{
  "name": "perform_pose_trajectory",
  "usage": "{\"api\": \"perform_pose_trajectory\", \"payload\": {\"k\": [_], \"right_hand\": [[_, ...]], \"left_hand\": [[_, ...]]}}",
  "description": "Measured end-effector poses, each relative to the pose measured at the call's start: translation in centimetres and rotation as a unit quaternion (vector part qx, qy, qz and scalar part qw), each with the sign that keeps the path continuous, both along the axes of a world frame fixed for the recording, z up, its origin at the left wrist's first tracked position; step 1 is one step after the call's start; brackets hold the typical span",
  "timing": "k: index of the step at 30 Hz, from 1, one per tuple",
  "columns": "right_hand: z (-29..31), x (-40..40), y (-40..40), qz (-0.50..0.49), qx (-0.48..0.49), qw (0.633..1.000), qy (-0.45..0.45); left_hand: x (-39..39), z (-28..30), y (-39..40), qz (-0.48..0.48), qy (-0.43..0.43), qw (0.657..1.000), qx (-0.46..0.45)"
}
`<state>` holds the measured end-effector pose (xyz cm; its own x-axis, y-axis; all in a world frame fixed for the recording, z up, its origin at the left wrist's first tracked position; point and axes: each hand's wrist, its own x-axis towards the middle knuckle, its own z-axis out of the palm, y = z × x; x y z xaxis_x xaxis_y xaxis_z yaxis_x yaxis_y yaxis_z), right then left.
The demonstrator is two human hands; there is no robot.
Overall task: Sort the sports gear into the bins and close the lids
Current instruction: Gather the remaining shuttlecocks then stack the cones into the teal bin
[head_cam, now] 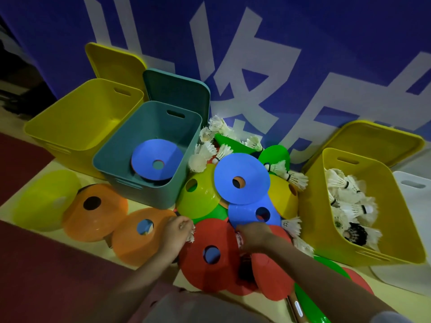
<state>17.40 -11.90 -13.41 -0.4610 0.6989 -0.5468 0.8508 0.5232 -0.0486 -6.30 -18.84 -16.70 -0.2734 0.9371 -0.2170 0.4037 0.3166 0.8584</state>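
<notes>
- Left hand [178,231] pinches a white shuttlecock [190,235]; right hand [253,236] curls on another (barely visible).
- Shuttlecock-gathering step; next, probably carry both to the yellow bin [396,255] at the right.

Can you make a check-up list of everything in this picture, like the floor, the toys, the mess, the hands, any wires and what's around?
Surface: pale floor with dark red areas.
Job's things: teal bin holds disc cones; right yellow bin holds shuttlecocks; left yellow bin looks empty; lids off, propped behind.
Clutter: mixed pile of cones and loose shuttlecocks; white bin far right.
Hands: left hand grips a shuttlecock; right hand grips something white.
Cables: nothing seen.
Surroundings: blue banner with white characters.
</notes>
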Motion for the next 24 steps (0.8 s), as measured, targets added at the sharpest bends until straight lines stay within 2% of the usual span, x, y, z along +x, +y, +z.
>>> {"api": "perform_pose_trajectory", "payload": {"k": [5,9,12,14,17,22,24], "right_hand": [[0.2,1.0,0.6,-0.007,-0.017,1.000,0.021],[0.7,3.4,0.8,-0.049,-0.046,0.989,0.128],[1.4,5.0,0.9,-0.108,-0.046,0.967,0.227],[1.6,5.5,1.0,-0.168,-0.041,0.933,0.317],[2.4,5.7,1.1,-0.268,-0.040,0.855,0.442],[5.2,7.0,1.8,-0.355,-0.024,0.730,0.583],[6.8,8.5,2.1,-0.376,0.002,0.692,0.616]], "left_hand": [[-0.1,0.0,-0.4,0.014,-0.032,0.999,0.003],[0.8,1.0,-0.6,0.053,-0.083,0.995,0.008],[1.9,2.5,-0.2,0.083,-0.128,0.988,0.018],[3.0,3.9,0.2,0.095,-0.157,0.983,0.027],[5.0,5.9,0.9,0.101,-0.181,0.977,0.051],[8.7,7.8,2.5,0.105,-0.238,0.963,0.065],[10.8,8.8,3.4,0.105,-0.272,0.955,0.055]]}}
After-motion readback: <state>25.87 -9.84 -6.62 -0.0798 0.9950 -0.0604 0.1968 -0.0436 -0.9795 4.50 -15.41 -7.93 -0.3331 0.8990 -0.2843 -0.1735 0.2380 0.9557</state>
